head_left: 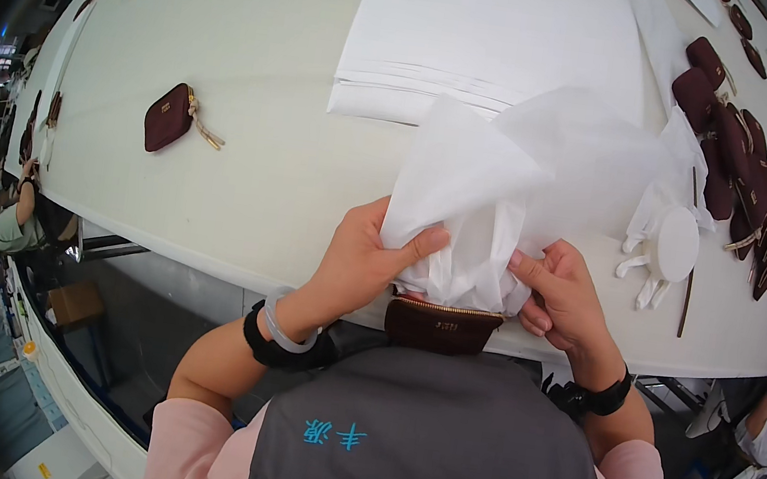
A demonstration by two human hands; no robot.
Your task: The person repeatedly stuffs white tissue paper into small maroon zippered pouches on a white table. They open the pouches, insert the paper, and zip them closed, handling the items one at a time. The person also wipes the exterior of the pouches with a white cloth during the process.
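Note:
A sheet of thin white tissue paper (472,159) stands crumpled between my hands, its lower end bunched at the mouth of a dark brown zip pouch (442,331). The pouch lies at the table's near edge against my apron, its gold zip along the top. My left hand (357,254) pinches the paper between thumb and fingers on the left side. From the right, my right hand (568,298) has its thumb and curled fingers on the paper's edge. How far the paper goes inside the pouch is hidden.
A stack of white sheets (497,36) lies ahead. One maroon pouch with a cord pull (168,118) rests at left. Many maroon pouches (730,149) are heaped at right, near a round white object (676,243) and a thin dark stick (685,303). Other people sit at both sides.

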